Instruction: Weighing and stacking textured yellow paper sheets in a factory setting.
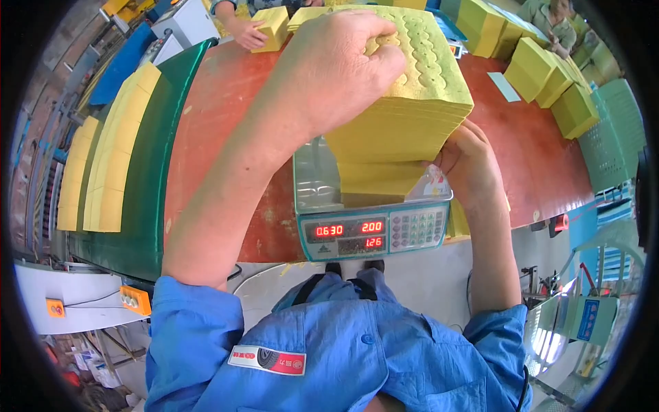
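Note:
A thick stack of yellow paper sheets (391, 130) with rows of punched scalloped marks on top stands over the pan of a digital scale (417, 230). Its red display is lit. My left hand (343, 69) is closed, its curled fingers against the top of the stack; whether they pinch any sheets is hidden. My right hand (473, 161) grips the right side of the stack low down, its fingertips partly behind the paper. Beside that hand, a piece of clear printed plastic (432, 184) lies at the pan's right edge. More yellow paper shows beneath the stack.
The scale sits at the near edge of a red table (226, 137). Rows of yellow paper blocks (113, 172) lie on a green surface (161, 151) at left; more blocks (542, 75) stand at right. Across the table, another person's hand (247, 33) holds a yellow block.

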